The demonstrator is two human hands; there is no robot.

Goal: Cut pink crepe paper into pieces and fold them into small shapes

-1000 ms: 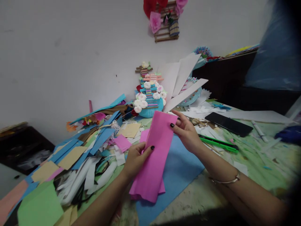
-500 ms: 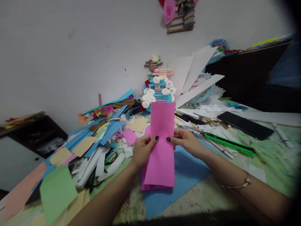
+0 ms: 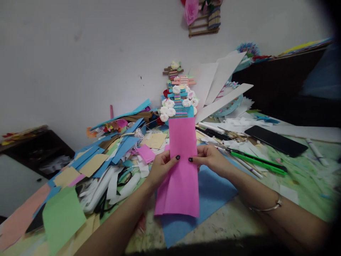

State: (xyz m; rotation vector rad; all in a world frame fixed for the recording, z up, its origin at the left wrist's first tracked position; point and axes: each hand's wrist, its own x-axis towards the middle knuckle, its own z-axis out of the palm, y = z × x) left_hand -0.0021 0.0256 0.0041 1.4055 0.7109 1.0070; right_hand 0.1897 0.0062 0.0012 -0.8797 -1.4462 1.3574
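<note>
I hold a long strip of pink crepe paper (image 3: 182, 140) upright above the table, folded into layers. My left hand (image 3: 160, 170) pinches its left edge at mid-height, thumb on the front. At the same height, my right hand (image 3: 210, 160) pinches the right edge. The strip's lower end hangs over a blue paper sheet (image 3: 213, 192) lying flat on the table.
A heap of blue, tan, white and green paper scraps (image 3: 106, 160) fills the left. A blue paper craft with white flowers (image 3: 177, 103) stands at the wall. A green utility knife (image 3: 255, 161), scissors (image 3: 231, 135), pens and a black phone (image 3: 275, 140) lie to the right.
Both hands have turned the pink strip from tilted to upright and come together at its middle. The view shifted slightly left and down.
</note>
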